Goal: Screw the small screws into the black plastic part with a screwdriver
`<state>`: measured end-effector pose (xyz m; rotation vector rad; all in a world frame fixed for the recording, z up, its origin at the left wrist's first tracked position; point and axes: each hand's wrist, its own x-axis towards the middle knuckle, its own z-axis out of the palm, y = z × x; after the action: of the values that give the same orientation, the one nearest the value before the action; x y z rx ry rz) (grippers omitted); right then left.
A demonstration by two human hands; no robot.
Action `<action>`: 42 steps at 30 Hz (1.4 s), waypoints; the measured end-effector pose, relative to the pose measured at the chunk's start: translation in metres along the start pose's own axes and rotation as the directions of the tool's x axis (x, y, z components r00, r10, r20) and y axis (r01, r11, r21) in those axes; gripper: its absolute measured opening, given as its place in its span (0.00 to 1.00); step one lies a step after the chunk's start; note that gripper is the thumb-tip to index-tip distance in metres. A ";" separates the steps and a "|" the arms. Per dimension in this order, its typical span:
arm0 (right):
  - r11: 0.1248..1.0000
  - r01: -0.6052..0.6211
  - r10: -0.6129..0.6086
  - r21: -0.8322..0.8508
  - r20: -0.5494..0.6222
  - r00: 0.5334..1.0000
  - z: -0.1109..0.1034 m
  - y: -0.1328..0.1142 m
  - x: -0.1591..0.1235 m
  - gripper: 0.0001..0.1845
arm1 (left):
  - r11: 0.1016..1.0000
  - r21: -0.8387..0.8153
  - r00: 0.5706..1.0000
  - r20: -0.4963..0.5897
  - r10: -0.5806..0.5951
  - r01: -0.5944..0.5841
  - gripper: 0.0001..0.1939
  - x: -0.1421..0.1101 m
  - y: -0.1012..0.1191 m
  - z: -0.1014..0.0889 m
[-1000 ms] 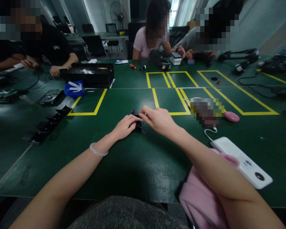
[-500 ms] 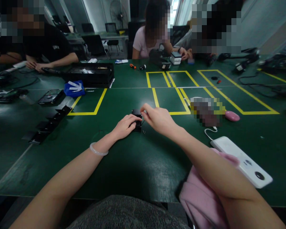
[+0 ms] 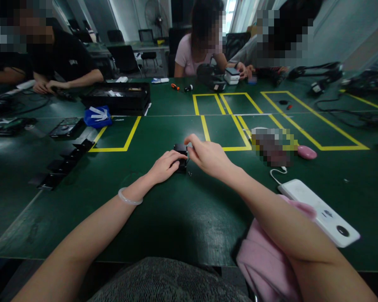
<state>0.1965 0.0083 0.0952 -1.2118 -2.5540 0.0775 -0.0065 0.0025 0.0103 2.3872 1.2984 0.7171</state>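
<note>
On the bench [image 3: 189,226], a few tiny loose bits [image 3: 190,173], screws perhaps, lie just beside the near right corner of a small black block [image 3: 180,147], so I'd judge the handwork underway, though how much remains I can't tell. The block sits under the left hand [image 3: 164,167], clamped by its fingers, and just left of the right hand [image 3: 209,156], whose fingertips bunch at its edge, their grip unclear. Farther off stands a long black box [image 3: 141,105].
</note>
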 end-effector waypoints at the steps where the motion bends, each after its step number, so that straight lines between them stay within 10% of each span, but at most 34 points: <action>1: 1.000 0.004 -0.004 -0.002 0.002 1.000 0.000 0.000 0.000 0.20 | 1.000 -0.003 1.000 -0.002 0.004 -0.004 0.18 0.000 0.000 0.000; 42: 0.999 -0.024 0.026 -0.042 0.040 0.999 -0.002 -0.002 0.001 0.20 | 1.000 -0.010 1.000 -0.016 0.023 -0.023 0.18 0.000 -0.001 0.001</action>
<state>0.1953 0.0076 0.0977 -1.2697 -2.5872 0.0556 -0.0066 0.0033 0.0089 2.3968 1.2715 0.7487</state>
